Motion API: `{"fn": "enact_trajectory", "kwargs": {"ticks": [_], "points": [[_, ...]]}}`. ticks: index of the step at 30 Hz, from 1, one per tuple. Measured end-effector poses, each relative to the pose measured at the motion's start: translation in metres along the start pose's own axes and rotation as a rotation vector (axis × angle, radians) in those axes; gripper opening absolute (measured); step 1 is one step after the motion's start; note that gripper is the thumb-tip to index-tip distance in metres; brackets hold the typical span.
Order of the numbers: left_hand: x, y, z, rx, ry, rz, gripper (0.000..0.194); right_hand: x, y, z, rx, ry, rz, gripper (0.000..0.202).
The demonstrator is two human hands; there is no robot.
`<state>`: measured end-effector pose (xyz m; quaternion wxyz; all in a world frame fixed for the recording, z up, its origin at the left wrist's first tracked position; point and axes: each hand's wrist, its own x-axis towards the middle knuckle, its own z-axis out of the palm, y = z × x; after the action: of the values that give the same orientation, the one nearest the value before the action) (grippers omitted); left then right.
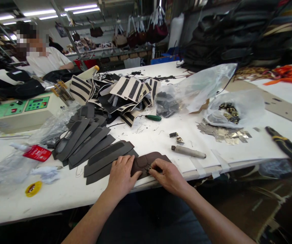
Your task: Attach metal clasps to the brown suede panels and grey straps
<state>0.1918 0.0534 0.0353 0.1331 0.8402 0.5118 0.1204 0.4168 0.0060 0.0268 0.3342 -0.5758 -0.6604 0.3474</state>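
A dark brown leather-like panel [149, 157] with a stitched flap outline lies at the table's front edge. My left hand [121, 173] rests on its left end, fingers stretched out and the thumb apart, pressing it down. Over the panel's right half, my right hand [166, 174] is closed in a pinch. A small dark thing shows at its fingertips, too small to name. Just left of my left hand are stacked dark grey strap-like panels [107, 156]. Beyond my right hand lie a grey-wrapped rod [189, 151] and small metal clasp parts [179, 140].
Flat metal plates [224, 134] lie beside a plastic bag of metal fittings [229, 112]. Pliers [285, 142] sit at the right edge. A green-handled tool [153, 117], striped panels [128, 88], red glue bottle [37, 153] and yellow tape roll [33, 188] are around. A co-worker [46, 61] is behind.
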Motion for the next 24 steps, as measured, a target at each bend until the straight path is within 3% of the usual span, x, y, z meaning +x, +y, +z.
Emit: {"fn": "enact_trajectory", "kwargs": {"ticks": [7, 12, 16, 24], "points": [[0.016, -0.003, -0.007, -0.329, -0.118, -0.066, 0.035, 0.002, 0.013, 0.012, -0.03, 0.084, -0.1, 0.012], [0.02, -0.005, -0.019, -0.618, -0.272, -0.059, 0.032, -0.001, 0.007, 0.004, 0.004, 0.025, -0.131, 0.012], [0.016, -0.003, -0.029, -0.899, -0.407, -0.162, 0.036, -0.004, -0.002, 0.0, 0.031, -0.038, -0.129, 0.01], [0.006, 0.011, -0.045, -0.861, -0.417, -0.099, 0.041, -0.019, -0.016, -0.004, 0.057, -0.019, -0.105, 0.012]]}}
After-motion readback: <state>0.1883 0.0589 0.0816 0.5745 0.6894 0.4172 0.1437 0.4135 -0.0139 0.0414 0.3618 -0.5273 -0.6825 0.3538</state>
